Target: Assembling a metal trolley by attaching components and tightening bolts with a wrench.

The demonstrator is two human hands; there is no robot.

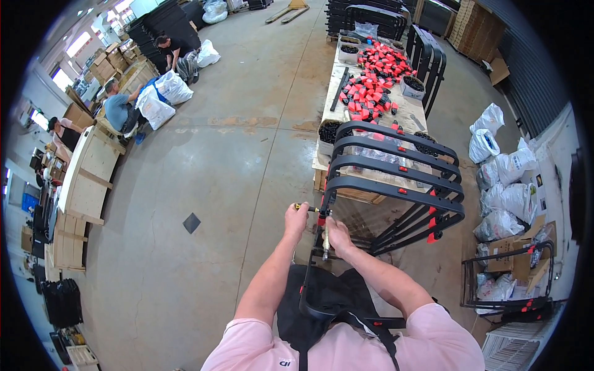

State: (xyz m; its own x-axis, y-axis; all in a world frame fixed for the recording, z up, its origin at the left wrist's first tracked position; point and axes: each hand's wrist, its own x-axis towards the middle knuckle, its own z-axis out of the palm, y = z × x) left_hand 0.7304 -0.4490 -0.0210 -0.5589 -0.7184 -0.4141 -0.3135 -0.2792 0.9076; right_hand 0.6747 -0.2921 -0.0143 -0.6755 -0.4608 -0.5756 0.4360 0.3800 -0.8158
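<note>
My left hand (297,219) is closed around a yellow-and-black screwdriver (301,206), held sideways toward a red-and-black fitting (321,220) on a black tubular frame. My right hand (338,237) is closed on a slim silver tool (326,242) beside the same fitting; its exact kind is too small to make out. The nearest frame (304,298) curves down in front of my black apron (294,309). Several similar black bent-tube frames (396,184) with red buttons stand nested just ahead, partly over the table's near end.
On the wooden table (335,123) lie heaped red-and-black plastic parts (374,86) and boxes of small black parts (413,86). White sacks (510,167) line the right wall. More black frames (428,59) stand behind the table. Two people (120,111) handle sacks at far left; another person (65,133) is beyond.
</note>
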